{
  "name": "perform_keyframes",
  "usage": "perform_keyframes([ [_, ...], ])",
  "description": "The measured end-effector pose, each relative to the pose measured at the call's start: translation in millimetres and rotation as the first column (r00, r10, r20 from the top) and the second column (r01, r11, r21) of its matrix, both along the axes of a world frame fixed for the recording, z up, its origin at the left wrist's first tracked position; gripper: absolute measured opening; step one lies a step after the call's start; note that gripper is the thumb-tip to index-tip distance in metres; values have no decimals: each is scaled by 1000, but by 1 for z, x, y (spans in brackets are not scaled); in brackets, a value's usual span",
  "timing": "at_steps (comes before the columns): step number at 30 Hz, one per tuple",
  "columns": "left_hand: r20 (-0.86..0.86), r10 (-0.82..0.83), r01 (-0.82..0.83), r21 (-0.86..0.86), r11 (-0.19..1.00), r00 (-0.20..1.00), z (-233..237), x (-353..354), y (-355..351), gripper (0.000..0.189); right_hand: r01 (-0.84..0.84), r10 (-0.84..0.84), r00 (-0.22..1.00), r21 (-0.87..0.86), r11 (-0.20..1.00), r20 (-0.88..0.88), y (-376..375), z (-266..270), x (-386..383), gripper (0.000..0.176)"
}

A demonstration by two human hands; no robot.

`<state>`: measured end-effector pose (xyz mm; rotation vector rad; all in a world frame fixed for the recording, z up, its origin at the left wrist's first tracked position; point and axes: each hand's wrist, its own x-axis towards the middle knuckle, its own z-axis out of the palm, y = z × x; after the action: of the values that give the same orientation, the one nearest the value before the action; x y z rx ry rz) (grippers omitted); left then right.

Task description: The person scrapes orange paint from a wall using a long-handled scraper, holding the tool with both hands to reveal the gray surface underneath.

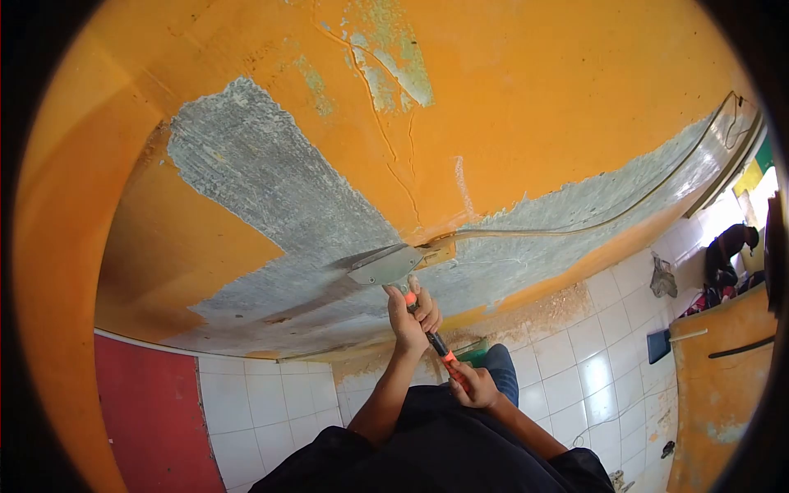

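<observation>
A long-handled wall scraper (445,348) with a black and orange handle and a wide metal head (386,266) is in both my hands. My left hand (413,317) wraps round the handle just below the head. Lower down, near the handle's end, my right hand (475,385) grips it too. The scraper's head lies against the orange painted wall (526,99), where a bare grey strip (271,164) runs up to the left. Whether the blade edge touches the wall is hard to tell.
A cable (567,233) runs along the wall to the right of the scraper. Dust and paint debris (542,316) lie on the white tiled floor (567,345). A red panel (156,411) is at lower left. Another person (727,255) bends over at far right.
</observation>
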<state>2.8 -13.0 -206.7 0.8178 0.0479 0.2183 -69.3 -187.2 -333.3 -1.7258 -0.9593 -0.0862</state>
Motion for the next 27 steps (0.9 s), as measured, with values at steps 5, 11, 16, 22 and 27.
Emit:
perform_keyframes([
  [5,-59,17,-17,-5,1000,998,-9,-1,1,52,15,-14,995,12,1000,-100,2,-5,-6,52],
  [11,-61,1,-1,6,1000,998,-4,0,-1,52,16,-15,997,13,1000,-82,2,-7,-5,49],
  [16,-61,18,-16,36,999,998,-4,2,-2,53,16,-15,997,13,1000,-75,1,2,-6,48],
  [22,-77,37,-35,22,999,996,-11,3,-2,53,39,-40,998,-26,999,-55,2,1,2,45],
  [27,-94,56,-54,26,998,994,-11,0,-2,54,30,-35,996,-66,997,-81,2,6,-2,42],
])
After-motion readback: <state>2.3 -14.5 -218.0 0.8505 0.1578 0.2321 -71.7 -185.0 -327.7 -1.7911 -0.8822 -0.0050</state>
